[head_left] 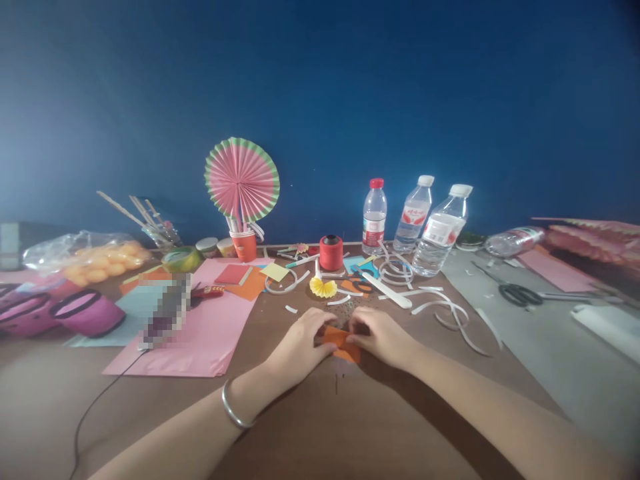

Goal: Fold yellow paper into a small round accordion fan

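Between my two hands is a small piece of orange paper, just above the brown table. My left hand pinches its left side with thumb and fingers, and a silver bangle circles that wrist. On the paper's right side, my right hand grips with bent fingers and thumb. Part of the paper is hidden behind the fingers. Just beyond the hands lies a small yellow pleated paper fan. Behind it stands a spool of red thread.
Three plastic bottles stand at the back right, near curled white strips. Black scissors lie farther right. A pink-and-green round paper fan rises from a red paper cup. Pink paper sheets lie at left.
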`<state>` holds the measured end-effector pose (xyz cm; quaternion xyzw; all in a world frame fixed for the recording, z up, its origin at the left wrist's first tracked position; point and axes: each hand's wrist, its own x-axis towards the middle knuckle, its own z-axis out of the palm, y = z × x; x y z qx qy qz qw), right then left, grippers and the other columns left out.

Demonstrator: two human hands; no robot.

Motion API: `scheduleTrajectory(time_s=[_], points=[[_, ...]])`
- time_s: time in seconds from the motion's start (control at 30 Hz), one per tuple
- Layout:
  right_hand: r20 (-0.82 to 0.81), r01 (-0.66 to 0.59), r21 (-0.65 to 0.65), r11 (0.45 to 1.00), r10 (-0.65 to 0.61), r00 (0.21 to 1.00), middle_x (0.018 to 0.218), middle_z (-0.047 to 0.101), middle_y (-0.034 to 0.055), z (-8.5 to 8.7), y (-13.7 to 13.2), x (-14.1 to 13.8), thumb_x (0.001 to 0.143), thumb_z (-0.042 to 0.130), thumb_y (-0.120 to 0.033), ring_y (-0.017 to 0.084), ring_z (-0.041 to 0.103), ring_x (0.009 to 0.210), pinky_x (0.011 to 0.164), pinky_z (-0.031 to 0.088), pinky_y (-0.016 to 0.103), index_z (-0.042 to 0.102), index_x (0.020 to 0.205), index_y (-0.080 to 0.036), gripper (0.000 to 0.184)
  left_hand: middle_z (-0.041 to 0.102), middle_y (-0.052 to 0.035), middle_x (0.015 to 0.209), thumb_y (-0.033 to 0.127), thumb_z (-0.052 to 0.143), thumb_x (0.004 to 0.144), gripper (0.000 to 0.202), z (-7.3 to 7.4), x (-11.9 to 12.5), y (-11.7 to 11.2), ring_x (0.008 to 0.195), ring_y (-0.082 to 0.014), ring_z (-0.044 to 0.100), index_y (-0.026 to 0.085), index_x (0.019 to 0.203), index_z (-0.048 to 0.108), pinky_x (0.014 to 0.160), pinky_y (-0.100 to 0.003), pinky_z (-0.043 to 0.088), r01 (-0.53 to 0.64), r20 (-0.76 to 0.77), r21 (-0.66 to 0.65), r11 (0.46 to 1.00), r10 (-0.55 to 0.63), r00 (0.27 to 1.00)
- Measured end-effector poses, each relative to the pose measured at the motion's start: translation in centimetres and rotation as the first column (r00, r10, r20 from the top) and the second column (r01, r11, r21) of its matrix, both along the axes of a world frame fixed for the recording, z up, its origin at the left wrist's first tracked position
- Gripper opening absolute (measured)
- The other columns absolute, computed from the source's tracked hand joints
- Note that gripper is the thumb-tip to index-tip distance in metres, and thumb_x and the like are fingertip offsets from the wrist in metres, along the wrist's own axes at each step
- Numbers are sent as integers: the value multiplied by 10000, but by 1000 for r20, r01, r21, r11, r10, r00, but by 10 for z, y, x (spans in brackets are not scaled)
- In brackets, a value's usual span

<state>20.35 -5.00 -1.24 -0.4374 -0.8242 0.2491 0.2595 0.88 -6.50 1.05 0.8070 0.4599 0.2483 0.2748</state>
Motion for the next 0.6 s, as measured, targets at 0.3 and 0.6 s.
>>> scheduleTrajectory(time_s=[0.3,0.6], points=[[-208,250,-49,967,-254,944,683,567,-1,-2,8,7,831,403,-351,151,511,645,611,367,253,547,742,-182,239,588,-2,696,240,492,739,167,-18,-4,13,585,-111,546,165,871,559,568,-235,452,-68,329,-321,945,179,927],[-231,325,-74,943,-334,914,721,633,3,0,12,15,809,434,-391,167,555,647,608,389,260,597,848,-189,262,559,-15,870,24,374,702,335,-15,-11,18,819,-126,533,197,922,557,747,-273,433,-203,223,115,973,173,959]])
